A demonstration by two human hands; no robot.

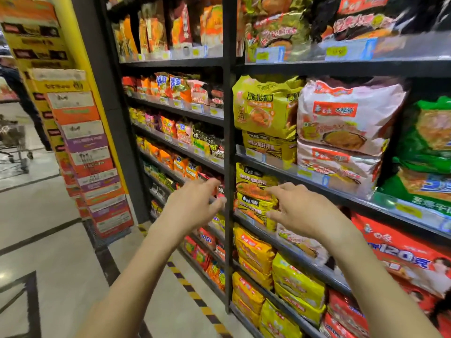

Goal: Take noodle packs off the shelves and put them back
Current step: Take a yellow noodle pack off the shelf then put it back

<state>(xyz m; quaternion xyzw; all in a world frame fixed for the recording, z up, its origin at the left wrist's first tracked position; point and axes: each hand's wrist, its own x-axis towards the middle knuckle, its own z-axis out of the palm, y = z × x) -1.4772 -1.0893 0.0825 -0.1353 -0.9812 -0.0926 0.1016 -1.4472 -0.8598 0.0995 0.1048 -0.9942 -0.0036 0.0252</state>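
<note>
A: We face the noodle shelving (288,167), packed rows from ten to four o'clock.

B: Our target, the yellow-and-black noodle pack (253,191), sits dead centre on its shelf.

A: It's light, crinkly and probably slippery, so we grip both side edges.

B: Our right hand (302,211) and left hand (192,206) are both spread and empty.

Yellow noodle packs (256,191) lie stacked, apparently two high, on the shelf (317,184).
</note>
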